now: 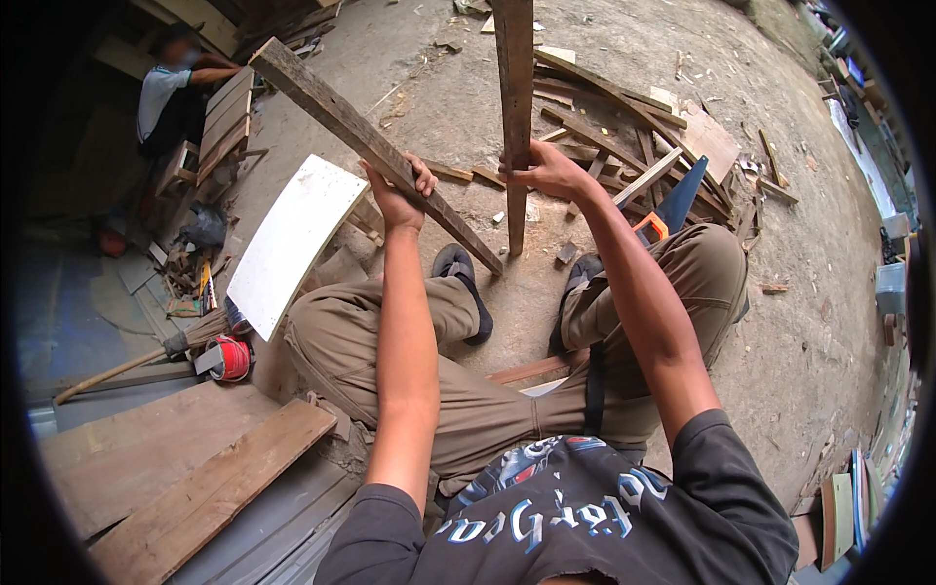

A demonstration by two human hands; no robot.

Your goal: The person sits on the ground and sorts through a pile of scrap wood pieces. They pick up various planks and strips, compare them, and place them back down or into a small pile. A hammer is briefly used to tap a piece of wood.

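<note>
Left fingers (425, 179) curled round slanted batten (327, 104), right fingers (527, 177) round second batten (515, 83), red bucket (234, 359), contents unclear

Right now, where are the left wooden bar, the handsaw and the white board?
Left wooden bar (350, 129), head view: upper half.
Handsaw (681, 198), head view: middle of blade.
White board (296, 240), head view: centre of face.

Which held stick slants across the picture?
The stick in the left hand slants; the other stick, in the right hand, points almost straight up the picture.
</note>
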